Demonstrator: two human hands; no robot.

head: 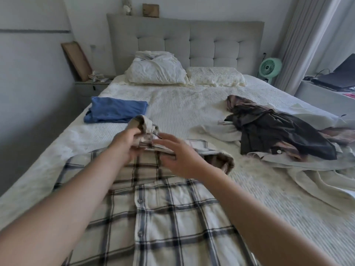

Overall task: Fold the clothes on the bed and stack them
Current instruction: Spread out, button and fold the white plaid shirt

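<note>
The plaid shirt (pixel 163 208) lies spread on the bed (pixel 192 108). The left hand (pixel 124 144) grips its collar; the right hand (pixel 178 156) hovers open beside it. A blue shirt (pixel 115 110) lies folded.

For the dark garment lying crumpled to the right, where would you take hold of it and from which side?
Probably its near lower edge: the dark garment lies heaped over white clothes, and that corner spreads flat toward the person. The right hand, open now beside the plaid shirt, could come from the near left and pinch that edge, lifting it clear. The left hand holds the shirt's collar.
</note>
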